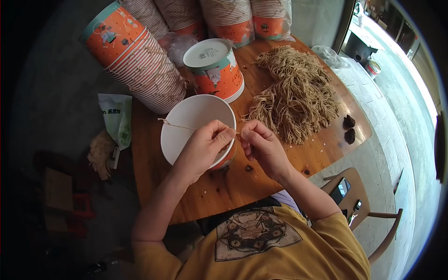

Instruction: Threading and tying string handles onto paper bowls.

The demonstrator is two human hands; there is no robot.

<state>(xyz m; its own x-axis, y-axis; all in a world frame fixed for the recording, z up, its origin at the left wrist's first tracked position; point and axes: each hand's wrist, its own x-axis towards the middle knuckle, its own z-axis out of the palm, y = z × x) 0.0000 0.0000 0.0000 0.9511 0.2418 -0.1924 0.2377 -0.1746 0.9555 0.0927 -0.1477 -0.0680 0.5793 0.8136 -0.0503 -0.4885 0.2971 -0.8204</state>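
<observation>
A white-lined paper bucket (pixel 198 108) stands open side up on the wooden table in front of me. A thin tan string (pixel 179 126) runs across its mouth, with a knotted end at the far left rim. My left hand (pixel 207 143) is closed in a pinch on the string above the bucket's right rim. Just beside it, my right hand (pixel 260 142) is also pinched closed at the string, its fingertips nearly touching the left ones. The short piece between the fingertips is mostly hidden. Behind the bucket, an orange and teal paper bucket (pixel 212 79) rests upside down.
A large heap of tan strings (pixel 298 93) lies right of the buckets. A tall leaning stack of paper buckets (pixel 140 63) is at the left, with bagged stacks (pixel 228 28) behind. Two dark lumps (pixel 349 129) lie near the table's right edge. A chair (pixel 354 191) holds a phone (pixel 340 190).
</observation>
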